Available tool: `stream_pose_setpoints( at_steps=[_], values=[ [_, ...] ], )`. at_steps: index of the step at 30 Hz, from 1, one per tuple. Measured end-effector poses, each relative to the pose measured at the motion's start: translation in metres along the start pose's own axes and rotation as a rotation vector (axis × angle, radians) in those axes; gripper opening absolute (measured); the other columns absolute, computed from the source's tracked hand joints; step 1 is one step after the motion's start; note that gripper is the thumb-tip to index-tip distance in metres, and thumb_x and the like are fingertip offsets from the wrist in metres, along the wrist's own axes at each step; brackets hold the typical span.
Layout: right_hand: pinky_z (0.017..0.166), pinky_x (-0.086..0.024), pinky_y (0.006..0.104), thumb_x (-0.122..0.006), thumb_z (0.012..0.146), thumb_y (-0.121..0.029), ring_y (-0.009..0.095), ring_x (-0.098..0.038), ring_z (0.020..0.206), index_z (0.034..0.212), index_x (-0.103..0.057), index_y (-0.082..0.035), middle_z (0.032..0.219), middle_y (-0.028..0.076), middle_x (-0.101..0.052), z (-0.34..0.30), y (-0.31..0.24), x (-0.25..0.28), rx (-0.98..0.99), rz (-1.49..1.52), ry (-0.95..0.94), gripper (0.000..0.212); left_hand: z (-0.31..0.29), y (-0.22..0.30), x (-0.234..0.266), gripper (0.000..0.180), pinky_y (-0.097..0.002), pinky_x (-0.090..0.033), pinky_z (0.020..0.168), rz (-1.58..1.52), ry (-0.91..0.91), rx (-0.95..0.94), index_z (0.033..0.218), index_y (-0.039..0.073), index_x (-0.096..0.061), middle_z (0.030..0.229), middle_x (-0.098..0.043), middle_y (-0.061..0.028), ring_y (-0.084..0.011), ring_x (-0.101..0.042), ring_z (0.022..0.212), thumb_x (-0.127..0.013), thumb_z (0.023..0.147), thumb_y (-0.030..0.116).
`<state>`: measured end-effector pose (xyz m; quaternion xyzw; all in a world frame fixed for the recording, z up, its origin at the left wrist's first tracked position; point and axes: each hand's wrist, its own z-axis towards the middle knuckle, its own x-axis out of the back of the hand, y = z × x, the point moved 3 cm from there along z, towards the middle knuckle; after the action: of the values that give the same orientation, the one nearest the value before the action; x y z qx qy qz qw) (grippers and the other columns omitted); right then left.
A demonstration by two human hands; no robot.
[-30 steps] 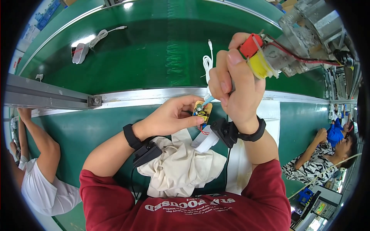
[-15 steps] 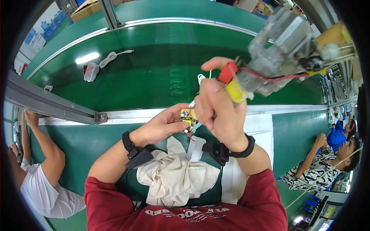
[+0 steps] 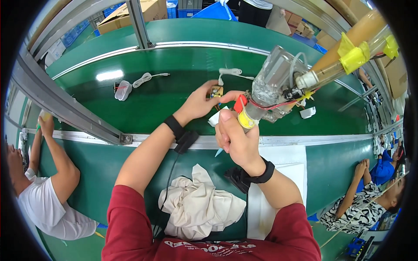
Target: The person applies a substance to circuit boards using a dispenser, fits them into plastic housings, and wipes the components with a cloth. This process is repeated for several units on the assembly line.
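Observation:
My left hand is closed on a small circuit board, pinching it by its edge over the green belt. A white plastic housing sits just below the board, partly covered by my right hand. My right hand wraps round the yellow-taped end of a hanging tool bundled in clear plastic, with a red piece near my index finger. From under that same hand pokes a light blue pointed stick; how it is held is hidden. A white coiled cable lies just beyond the board.
Another white housing and a coiled cable lie on the belt at left. A small white part is at right. A crumpled cream cloth lies before me. A metal post slants at left. Co-workers sit on both sides.
Both hands have moved forward from the near rail over the belt, carrying the board and white housing. The hanging tool has shifted slightly left and lower, still in my right hand.

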<state>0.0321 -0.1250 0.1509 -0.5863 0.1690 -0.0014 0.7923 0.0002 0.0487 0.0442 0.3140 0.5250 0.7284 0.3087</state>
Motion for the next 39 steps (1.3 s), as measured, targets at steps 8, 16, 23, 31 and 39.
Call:
stream_pose_setpoints(
  at_steps=[8,16,23,31,39],
  values=[
    [0.036,-0.026,0.0227,-0.046,0.096,-0.016,0.006,-0.032,0.037,0.114,-0.041,-0.006,0.051,-0.003,-0.034,0.003,0.004,0.004,0.011,-0.004,-0.016,0.021,-0.014,-0.005,0.032,0.046,-0.0467,-0.038,0.1,1.022,0.375,-0.239,0.12,0.0,-0.055,0.121,-0.054,-0.0251,-0.0416,-0.048,0.117,-0.063,0.083,0.027],
    [0.036,-0.025,0.0223,-0.047,0.096,-0.016,0.005,-0.031,0.037,0.112,-0.041,-0.005,0.049,-0.003,-0.035,0.004,0.011,0.005,0.065,-0.013,-0.059,0.02,-0.047,-0.011,0.161,0.046,-0.0562,-0.033,0.103,1.824,0.436,0.393,0.128,0.007,-0.048,0.129,-0.048,-0.0179,-0.0337,-0.042,0.127,-0.057,0.085,0.022],
    [0.036,-0.025,0.0221,-0.047,0.096,-0.016,0.005,-0.031,0.037,0.112,-0.041,-0.005,0.049,-0.003,-0.035,0.005,0.014,0.011,0.046,0.001,-0.07,0.02,-0.063,-0.021,0.179,0.032,-0.0526,-0.049,0.083,1.591,0.532,0.525,0.114,0.005,-0.052,0.124,-0.051,-0.0163,-0.0386,-0.046,0.118,-0.054,0.084,0.014],
    [0.036,-0.025,0.0219,-0.047,0.096,-0.017,0.004,-0.031,0.037,0.111,-0.041,-0.004,0.049,-0.003,-0.035,0.01,0.018,0.011,0.039,-0.01,-0.052,0.021,-0.076,-0.013,0.184,0.028,-0.0451,-0.052,0.076,1.459,0.489,0.283,0.11,0.005,-0.053,0.103,-0.061,-0.0171,-0.0369,-0.059,0.097,-0.056,0.082,0.011],
    [0.035,-0.025,0.022,-0.047,0.096,-0.018,0.004,-0.031,0.037,0.11,-0.042,-0.003,0.049,-0.003,-0.035,0.01,0.02,0.008,0.028,0.005,-0.049,0.021,-0.091,0.011,0.168,0.035,-0.0432,-0.048,0.083,1.46,0.386,0.368,0.113,0.004,-0.053,0.109,-0.061,-0.0163,-0.035,-0.057,0.103,-0.06,0.08,0.009]
  ],
)
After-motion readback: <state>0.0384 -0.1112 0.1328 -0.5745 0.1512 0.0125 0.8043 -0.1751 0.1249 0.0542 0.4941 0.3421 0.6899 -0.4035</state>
